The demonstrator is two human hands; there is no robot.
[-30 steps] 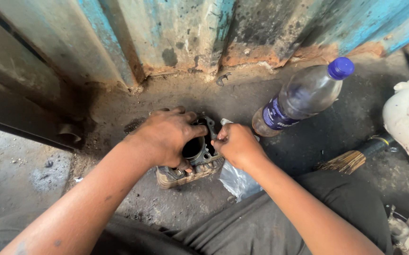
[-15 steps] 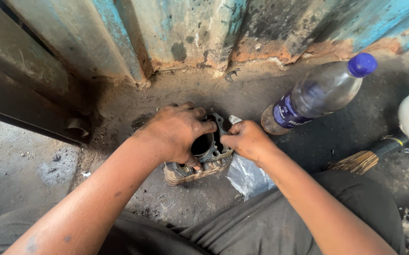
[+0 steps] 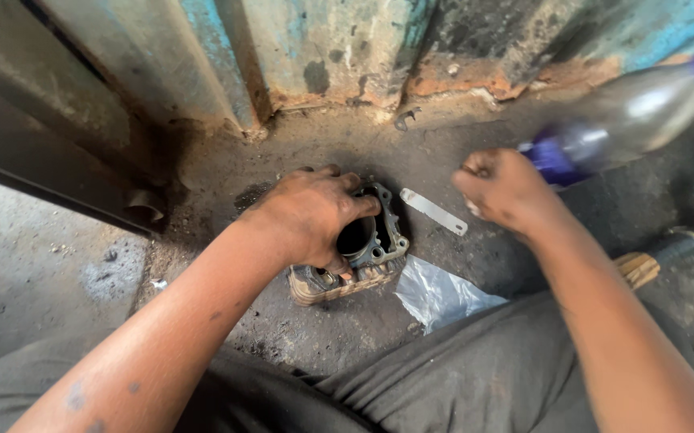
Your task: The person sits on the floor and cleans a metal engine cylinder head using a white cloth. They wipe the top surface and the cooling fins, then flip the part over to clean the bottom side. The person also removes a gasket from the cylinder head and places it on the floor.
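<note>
Grimy concrete floor [image 3: 299,337] meets a peeling blue wall [image 3: 323,48]. Head view: the left hand [image 3: 315,212] grips the metal engine cylinder [image 3: 367,256] resting on the floor, thumb over its bore. The right hand [image 3: 507,192], closed in a fist, hovers beside a plastic bottle [image 3: 627,120], above a flat metal strip [image 3: 433,212].

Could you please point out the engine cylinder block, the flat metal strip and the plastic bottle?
engine cylinder block [image 3: 375,244]: head view, top flange.
flat metal strip [image 3: 433,212]: head view, its middle.
plastic bottle [image 3: 627,116]: head view, clear body.

A clear plastic bottle [image 3: 619,120] with purple label [image 3: 551,160] and cap lies just beyond the right hand's fingers [image 3: 475,172]; a clear plastic bag [image 3: 439,295] lies on the floor below.
</note>
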